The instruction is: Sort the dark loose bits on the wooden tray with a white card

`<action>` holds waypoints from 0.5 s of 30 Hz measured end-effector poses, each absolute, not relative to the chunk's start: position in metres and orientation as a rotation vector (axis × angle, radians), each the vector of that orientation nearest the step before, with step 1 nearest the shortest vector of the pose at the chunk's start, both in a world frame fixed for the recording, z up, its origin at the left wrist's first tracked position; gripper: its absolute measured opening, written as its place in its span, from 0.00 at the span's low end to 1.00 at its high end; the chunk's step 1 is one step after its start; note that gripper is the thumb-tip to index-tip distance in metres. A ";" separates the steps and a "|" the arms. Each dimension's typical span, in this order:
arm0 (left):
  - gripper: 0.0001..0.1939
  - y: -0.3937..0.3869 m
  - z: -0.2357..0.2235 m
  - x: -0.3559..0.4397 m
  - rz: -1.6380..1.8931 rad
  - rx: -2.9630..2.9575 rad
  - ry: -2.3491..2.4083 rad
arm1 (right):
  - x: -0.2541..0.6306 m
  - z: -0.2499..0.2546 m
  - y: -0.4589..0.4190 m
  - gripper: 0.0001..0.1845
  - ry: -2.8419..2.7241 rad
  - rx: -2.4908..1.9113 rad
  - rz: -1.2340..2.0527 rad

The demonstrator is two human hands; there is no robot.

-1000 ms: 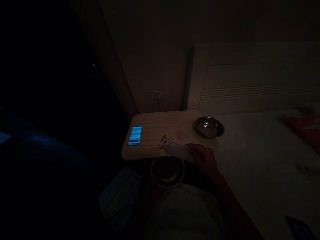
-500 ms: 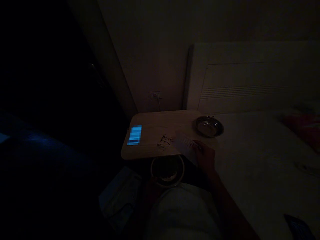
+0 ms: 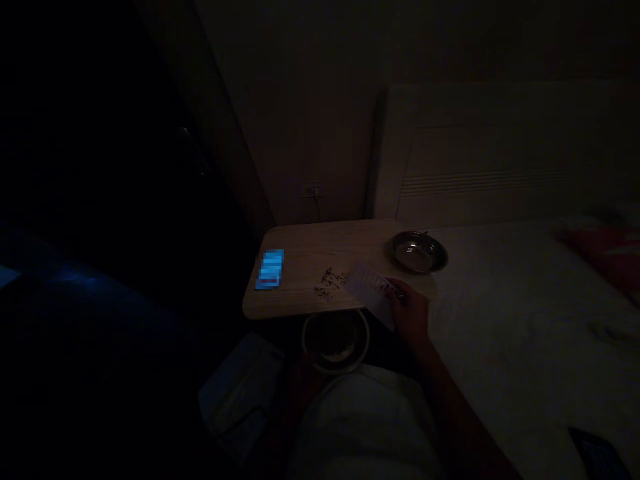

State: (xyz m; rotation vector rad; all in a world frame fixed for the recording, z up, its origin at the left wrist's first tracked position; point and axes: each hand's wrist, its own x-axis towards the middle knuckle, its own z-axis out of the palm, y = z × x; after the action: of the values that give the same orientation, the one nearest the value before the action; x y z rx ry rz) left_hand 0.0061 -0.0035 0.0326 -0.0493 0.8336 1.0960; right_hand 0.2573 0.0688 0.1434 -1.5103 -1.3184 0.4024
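a: beside the steel dish (image 3: 419, 252), on the near right part of the tabletop (image 3: 310, 243), the right hand (image 3: 411, 313) is closed on a pale flat card (image 3: 371, 289). its far edge points toward the specks (image 3: 330, 281), which lie just left of the dish.

b: and the card touches them?

a: no, it sits just short of the specks, tilted a little above the wood. the room is very dark, so i cannot tell whether it is card or thin plastic.

b: where is the left hand?

a: low down, near the bowl (image 3: 335, 339) that sits below the tabletop's near edge, straight toward us from the dish. it is only a dim shape (image 3: 305, 380); i cannot tell if it grips the bowl or lies open.

b: so how would you work the card well?

a: my guess: lay its long edge flat on the wood, keep the angle low, and draw the specks in one slow pass toward the near edge above the bowl. quick flicks would scatter them toward the phone (image 3: 271, 269), which glows far left of the dish.

b: any risk?

a: a gap under the card would likely leave bits behind.
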 end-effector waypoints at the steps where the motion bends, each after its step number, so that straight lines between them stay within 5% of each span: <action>1: 0.12 -0.004 0.034 0.007 1.111 -0.041 0.828 | 0.259 0.143 0.070 0.20 -1.299 -1.519 0.376; 15: 0.14 -0.003 0.025 -0.001 0.986 -0.062 0.819 | 0.245 0.154 0.087 0.16 -1.435 -1.450 0.250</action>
State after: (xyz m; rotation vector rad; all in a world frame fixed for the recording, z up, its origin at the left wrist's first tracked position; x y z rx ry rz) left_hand -0.0007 -0.0033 0.0254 -0.0619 0.8191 0.9863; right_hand 0.2448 0.0874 0.1536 -1.4499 -1.4350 0.2504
